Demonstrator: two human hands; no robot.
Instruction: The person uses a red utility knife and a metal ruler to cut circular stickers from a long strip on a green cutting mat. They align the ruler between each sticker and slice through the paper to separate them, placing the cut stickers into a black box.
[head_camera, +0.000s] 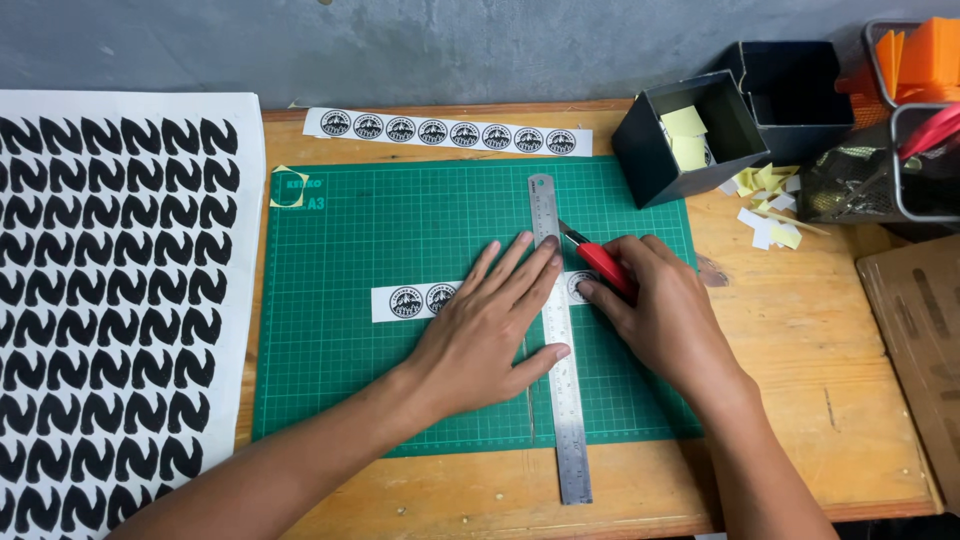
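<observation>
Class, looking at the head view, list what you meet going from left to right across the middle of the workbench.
Patterned black-and-white sheet → green cutting mat → sticker strip → left hand → steel ruler → right hand holding a red knife → cardboard piece.

Sticker strip held under steel ruler on green cutting mat.

The left hand (487, 330) is pressed flat on the ruler (560, 340) and sticker strip (420, 300) mid-mat; a red knife (600, 262) is gripped by the right hand (660, 320) against the ruler's right edge. A second strip (447, 131) is laid along the cutting mat's (340, 380) far edge; an open black box (690, 140) is set at its far right corner.
</observation>
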